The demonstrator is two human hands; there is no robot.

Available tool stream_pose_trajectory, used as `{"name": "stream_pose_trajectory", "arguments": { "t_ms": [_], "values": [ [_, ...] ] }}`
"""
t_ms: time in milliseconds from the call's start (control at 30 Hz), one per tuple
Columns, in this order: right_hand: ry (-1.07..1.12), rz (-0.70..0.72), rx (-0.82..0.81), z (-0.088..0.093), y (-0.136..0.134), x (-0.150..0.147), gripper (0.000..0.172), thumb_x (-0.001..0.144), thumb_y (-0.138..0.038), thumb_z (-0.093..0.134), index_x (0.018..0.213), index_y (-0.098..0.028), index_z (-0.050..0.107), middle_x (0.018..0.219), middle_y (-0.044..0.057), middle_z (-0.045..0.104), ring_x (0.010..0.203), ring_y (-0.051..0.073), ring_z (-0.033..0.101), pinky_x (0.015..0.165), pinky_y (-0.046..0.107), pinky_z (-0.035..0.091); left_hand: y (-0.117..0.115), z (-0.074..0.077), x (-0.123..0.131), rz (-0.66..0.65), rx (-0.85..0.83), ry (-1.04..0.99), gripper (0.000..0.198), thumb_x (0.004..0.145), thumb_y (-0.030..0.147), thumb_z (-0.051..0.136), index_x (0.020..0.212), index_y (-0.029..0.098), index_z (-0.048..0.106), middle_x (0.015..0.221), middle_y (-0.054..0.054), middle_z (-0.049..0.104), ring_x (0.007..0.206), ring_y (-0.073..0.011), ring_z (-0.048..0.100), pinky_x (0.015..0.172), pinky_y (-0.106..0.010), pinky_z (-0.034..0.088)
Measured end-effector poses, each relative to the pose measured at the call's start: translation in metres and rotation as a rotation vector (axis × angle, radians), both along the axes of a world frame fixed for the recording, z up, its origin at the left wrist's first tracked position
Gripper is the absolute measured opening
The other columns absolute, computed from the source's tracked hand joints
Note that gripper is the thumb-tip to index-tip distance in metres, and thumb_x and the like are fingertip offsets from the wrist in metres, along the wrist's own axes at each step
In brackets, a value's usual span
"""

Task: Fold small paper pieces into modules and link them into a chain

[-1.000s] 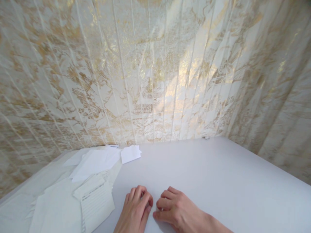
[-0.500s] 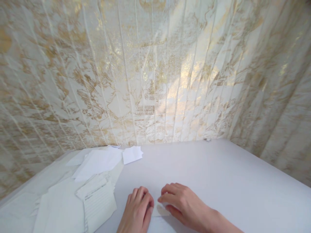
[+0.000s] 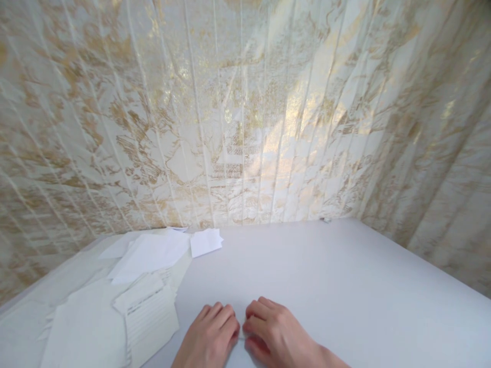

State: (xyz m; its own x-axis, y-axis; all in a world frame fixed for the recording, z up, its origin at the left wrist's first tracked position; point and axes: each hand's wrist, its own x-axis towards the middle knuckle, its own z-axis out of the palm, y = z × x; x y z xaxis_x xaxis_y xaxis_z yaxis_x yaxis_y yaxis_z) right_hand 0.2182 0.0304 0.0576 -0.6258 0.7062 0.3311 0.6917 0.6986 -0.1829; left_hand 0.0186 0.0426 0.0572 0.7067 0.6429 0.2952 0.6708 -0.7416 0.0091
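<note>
My left hand and my right hand are close together at the near edge of the view, just above the white tabletop. Their fingers are curled, fingertips facing each other across a narrow gap. A thin edge of a small white piece of paper shows in that gap, pinched on both sides. Most of the paper is hidden behind the fingers, so its folds and full shape cannot be made out.
On the left, loose white sheets overlap, with a lined sheet on the near side. A small folded white paper lies at the back. Patterned curtains border the white table behind and at right.
My right hand has moved left and closed its fingers on the small paper. My left hand has shifted slightly left and down in view. The paper is now mostly covered.
</note>
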Motion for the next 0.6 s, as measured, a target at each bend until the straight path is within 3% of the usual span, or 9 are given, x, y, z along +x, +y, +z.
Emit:
{"name": "stream_pose_trajectory", "arguments": {
  "t_ms": [300, 467, 600],
  "values": [
    [0.028, -0.052, -0.114, 0.0, 0.002, -0.002, 0.012, 0.077, -0.008, 0.065, 0.081, -0.019, 0.065, 0.086, 0.004, 0.065, 0.078, 0.018, 0.058, 0.073, 0.025, 0.046, 0.004, -0.004, -0.006, -0.042, -0.056, -0.079, 0.016, 0.093, 0.011, 0.056, 0.082, 0.022, 0.06, 0.084, 0.001, 0.066, 0.079, -0.0195, 0.061, 0.07, -0.03, 0.043],
    [0.078, -0.086, -0.172, 0.001, 0.003, -0.002, 0.012, 0.078, -0.012, 0.069, 0.088, -0.019, 0.069, 0.088, 0.004, 0.066, 0.082, 0.019, 0.061, 0.075, 0.025, 0.048, 0.006, -0.012, 0.0, -0.068, 0.248, -0.155, 0.037, 0.097, 0.006, 0.03, 0.074, 0.021, 0.056, 0.075, -0.001, 0.062, 0.068, -0.0208, 0.055, 0.065, -0.034, 0.037],
    [0.126, -0.113, -0.137, 0.0, 0.003, -0.002, 0.008, 0.081, -0.015, 0.069, 0.087, -0.02, 0.068, 0.086, 0.003, 0.066, 0.08, 0.017, 0.063, 0.071, 0.023, 0.048, 0.008, -0.017, 0.013, -0.105, 0.52, -0.318, 0.053, 0.099, 0.006, 0.013, 0.069, 0.021, 0.054, 0.068, -0.001, 0.058, 0.065, -0.0203, 0.05, 0.072, -0.037, 0.035]
  ]
}}
